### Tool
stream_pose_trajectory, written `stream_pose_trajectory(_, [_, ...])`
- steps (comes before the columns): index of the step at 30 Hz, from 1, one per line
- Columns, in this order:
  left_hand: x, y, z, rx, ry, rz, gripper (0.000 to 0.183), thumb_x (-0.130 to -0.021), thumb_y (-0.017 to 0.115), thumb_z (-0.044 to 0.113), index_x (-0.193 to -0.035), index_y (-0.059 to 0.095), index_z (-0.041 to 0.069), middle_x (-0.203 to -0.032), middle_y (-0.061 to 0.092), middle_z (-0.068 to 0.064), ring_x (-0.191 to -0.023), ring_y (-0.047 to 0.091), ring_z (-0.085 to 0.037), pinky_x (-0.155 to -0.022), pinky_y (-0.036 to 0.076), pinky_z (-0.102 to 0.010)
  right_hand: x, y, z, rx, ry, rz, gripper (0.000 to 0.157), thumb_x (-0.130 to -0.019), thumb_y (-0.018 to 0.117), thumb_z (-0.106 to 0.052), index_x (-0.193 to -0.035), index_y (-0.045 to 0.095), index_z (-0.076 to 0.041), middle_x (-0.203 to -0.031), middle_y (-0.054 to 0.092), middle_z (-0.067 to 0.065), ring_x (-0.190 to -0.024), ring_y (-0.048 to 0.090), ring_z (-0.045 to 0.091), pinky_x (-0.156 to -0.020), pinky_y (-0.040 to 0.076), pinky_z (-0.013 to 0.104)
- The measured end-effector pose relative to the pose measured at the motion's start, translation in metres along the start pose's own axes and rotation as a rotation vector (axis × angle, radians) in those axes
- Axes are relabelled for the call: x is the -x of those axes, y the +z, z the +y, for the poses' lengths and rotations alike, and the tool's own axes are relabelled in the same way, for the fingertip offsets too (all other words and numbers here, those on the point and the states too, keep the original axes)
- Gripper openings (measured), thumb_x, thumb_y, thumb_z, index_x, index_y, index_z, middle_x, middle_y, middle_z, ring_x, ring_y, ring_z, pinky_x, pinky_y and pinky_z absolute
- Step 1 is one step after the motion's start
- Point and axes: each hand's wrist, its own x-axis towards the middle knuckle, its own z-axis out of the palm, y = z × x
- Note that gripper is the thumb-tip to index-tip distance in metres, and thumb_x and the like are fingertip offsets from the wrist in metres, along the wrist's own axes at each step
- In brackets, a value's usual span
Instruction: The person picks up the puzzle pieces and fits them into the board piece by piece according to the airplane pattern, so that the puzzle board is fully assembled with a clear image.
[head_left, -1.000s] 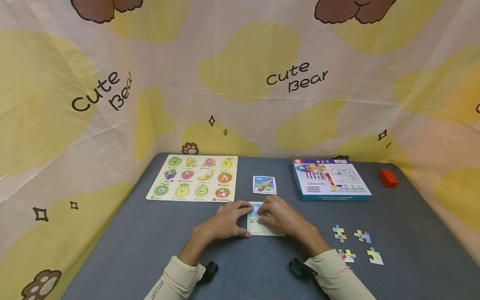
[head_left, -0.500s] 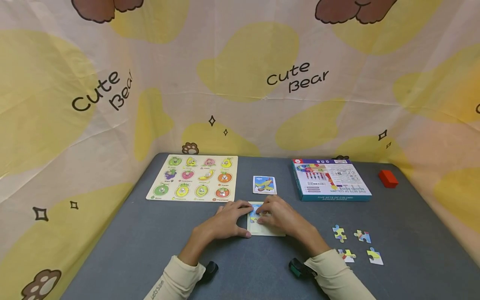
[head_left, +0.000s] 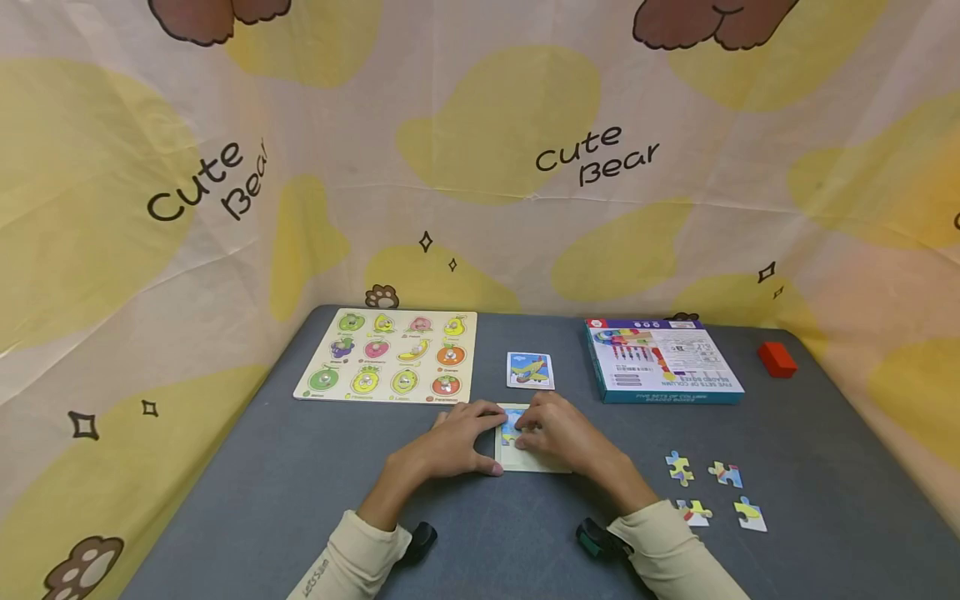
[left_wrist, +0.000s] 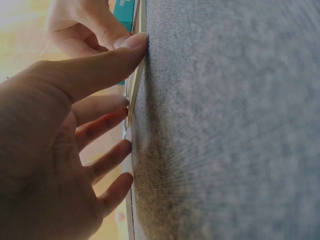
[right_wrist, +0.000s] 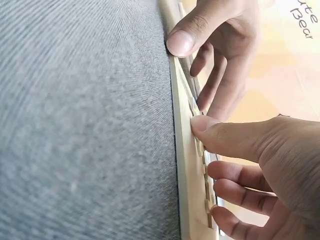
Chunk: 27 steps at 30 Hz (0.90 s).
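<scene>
A pale puzzle board (head_left: 528, 461) lies on the table before me, with blue-printed jigsaw pieces (head_left: 510, 427) set in its left part. My left hand (head_left: 456, 440) holds the board's left side, its thumb at the near left corner and its fingers farther up the edge. Over the board, my right hand (head_left: 562, 433) has thumb and fingertips curled down at a puzzle piece, which it mostly covers. In the right wrist view, the right thumb (right_wrist: 207, 125) and fingertips touch the row of pieces in the board. Just beyond the board lies an airplane picture card (head_left: 530, 370).
Several loose jigsaw pieces (head_left: 726, 475) lie to the right. A fruit picture board (head_left: 386, 357) is at the back left. At the back right are a flat toy box (head_left: 663, 362) and a red block (head_left: 777, 360). A printed cloth wall (head_left: 480, 167) stands behind the table.
</scene>
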Motion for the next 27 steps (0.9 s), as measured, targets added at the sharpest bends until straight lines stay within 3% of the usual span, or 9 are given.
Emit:
stream_pose_trajectory(9, [0.0,0.0,0.0,-0.008,-0.009,-0.012,0.076,-0.092,0.084,0.04,-0.156,0.055,0.012,-0.158,0.049,-0.004,-0.147,0.042,-0.032,-0.111,0.034,-0.065,0.0,0.0,0.0,-0.016,0.013,-0.015,0.017,-0.09,0.085,-0.018,-0.104,0.084,-0.009,-0.092,0.068,-0.002,-0.085,0.056,0.011,-0.075,0.047,0.029])
stream_pose_trajectory(18, [-0.001,0.001,-0.001,-0.001,-0.004,-0.004,0.076,-0.091,0.085,0.039,-0.156,0.055,0.012,-0.157,0.05,-0.003,-0.147,0.043,-0.031,-0.11,0.034,-0.063,-0.001,-0.001,0.008,-0.043,-0.006,0.028,0.014,-0.088,0.086,-0.012,-0.1,0.082,-0.006,-0.088,0.068,-0.001,-0.083,0.059,0.011,-0.075,0.049,0.03])
stream_pose_trajectory(27, [-0.001,0.001,-0.002,0.011,-0.008,0.001,0.075,-0.091,0.085,0.038,-0.155,0.056,0.013,-0.157,0.05,-0.003,-0.146,0.043,-0.031,-0.11,0.034,-0.064,-0.002,-0.001,0.008,-0.049,0.005,0.003,0.017,-0.087,0.086,-0.013,-0.102,0.082,-0.005,-0.089,0.067,-0.002,-0.084,0.058,0.011,-0.077,0.049,0.031])
